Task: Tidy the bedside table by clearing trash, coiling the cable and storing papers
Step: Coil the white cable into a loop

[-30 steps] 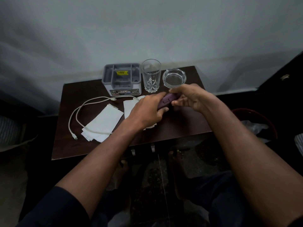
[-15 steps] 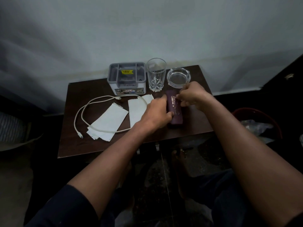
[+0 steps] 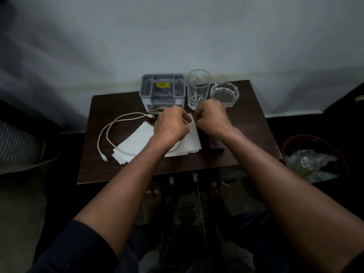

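Over a small dark counter (image 3: 246, 123) set against a pale wall, a person's left hand (image 3: 171, 126) and right hand (image 3: 211, 118) meet just in front of a drinking glass (image 3: 198, 86), both with fingers curled; the left appears to pinch a loop of the white cable (image 3: 107, 133), while what the right holds cannot be told, its fingertips turned away. The cable's middle run is hidden under the left hand and wrist; its visible part sweeps in a long double curve leftward, one plug (image 3: 151, 116) lying near the grey box (image 3: 162, 91) at the back, the other plug (image 3: 104, 158) pointing toward the front left corner. Two sheets of white paper (image 3: 136, 142) lie slantwise, long axes running from front left to back right, the right sheet half covered by the left hand. A dark purple object (image 3: 216, 143) shows only partly beneath the right forearm. A glass ashtray (image 3: 224, 93) sits at the back right. Bare counter remains along the right side and front left. A red bin (image 3: 315, 154) of crumpled plastic stands to the right, off the counter.
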Tool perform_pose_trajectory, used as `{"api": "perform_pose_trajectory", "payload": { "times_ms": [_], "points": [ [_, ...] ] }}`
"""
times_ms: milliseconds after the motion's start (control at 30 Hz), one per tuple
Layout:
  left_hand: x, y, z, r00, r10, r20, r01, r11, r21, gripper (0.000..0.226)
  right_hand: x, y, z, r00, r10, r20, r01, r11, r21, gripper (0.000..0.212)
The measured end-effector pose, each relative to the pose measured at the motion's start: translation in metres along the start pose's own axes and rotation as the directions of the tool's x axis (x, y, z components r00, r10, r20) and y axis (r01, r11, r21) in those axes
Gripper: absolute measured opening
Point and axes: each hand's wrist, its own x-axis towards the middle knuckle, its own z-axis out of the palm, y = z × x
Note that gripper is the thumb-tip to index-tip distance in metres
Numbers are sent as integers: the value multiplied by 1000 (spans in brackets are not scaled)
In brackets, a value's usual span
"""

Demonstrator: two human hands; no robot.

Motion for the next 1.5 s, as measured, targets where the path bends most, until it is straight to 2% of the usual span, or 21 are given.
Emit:
{"api": "perform_pose_trajectory", "payload": {
  "times_ms": [200, 333, 500, 667, 767, 900, 967, 1033, 1100, 1133, 1200, 1267, 1367, 1433, 1500],
  "points": [
    [-6, -30, -5, 992, -107, 61, 96, 982, 164, 30, 4, -16, 13, 984, 172, 43, -172, 985, -19, 7],
    [-8, -40, -5, 989, -92, 118, 80, 992, 103, 33, 4, -31, 25, 956, 268, 121, -277, 959, 63, 8],
    [-9, -46, -9, 985, -70, 158, 65, 997, 40, 25, 8, -40, 33, 935, 328, 132, -338, 939, 61, 8],
    [-11, -49, -6, 984, -67, 167, 66, 998, 15, 23, 13, -42, 29, 917, 366, 158, -378, 925, 49, 22],
    [-13, -48, -4, 983, -43, 181, 39, 999, 26, 24, 15, -43, 31, 924, 361, 130, -366, 931, 17, 20],
    [-22, -44, 1, 987, -22, 160, -4, 987, 161, 18, 16, -41, 31, 924, 353, 144, -359, 933, 16, 18],
    [-25, -41, 2, 984, -34, 174, 1, 982, 189, 13, 15, -39, 29, 939, 323, 119, -322, 946, -27, 24],
    [-27, -38, -2, 987, -34, 155, 4, 981, 192, 15, 14, -41, 28, 964, 260, 62, -255, 964, -73, 21],
    [-25, -35, -11, 996, -14, 86, -1, 986, 166, 22, 14, -44, 27, 985, 174, -9, -174, 985, -4, 12],
    [-25, -34, -16, 1000, 0, 31, -5, 988, 153, 28, 14, -46, 26, 991, 128, -25, -127, 991, 41, 14],
    [-24, -33, -25, 995, 44, -87, -32, 990, 140, 28, 14, -50, 22, 1000, 20, 20, -22, 992, 122, 33],
    [-25, -35, -34, 977, 98, -189, -73, 988, 138, 20, 12, -52, 17, 993, -57, 99, 34, 974, 225, 37],
    [-27, -39, -45, 956, 127, -265, -101, 989, 111, 20, 10, -51, 13, 986, -137, 92, 114, 969, 219, 21],
    [-30, -42, -49, 955, 140, -261, -113, 987, 115, 26, 9, -49, 12, 989, -139, 54, 124, 969, 212, 8],
    [-32, -46, -55, 953, 157, -258, -126, 983, 133, 33, 12, -46, 10, 997, -53, 49, 37, 958, 286, 13]
  ]
}}
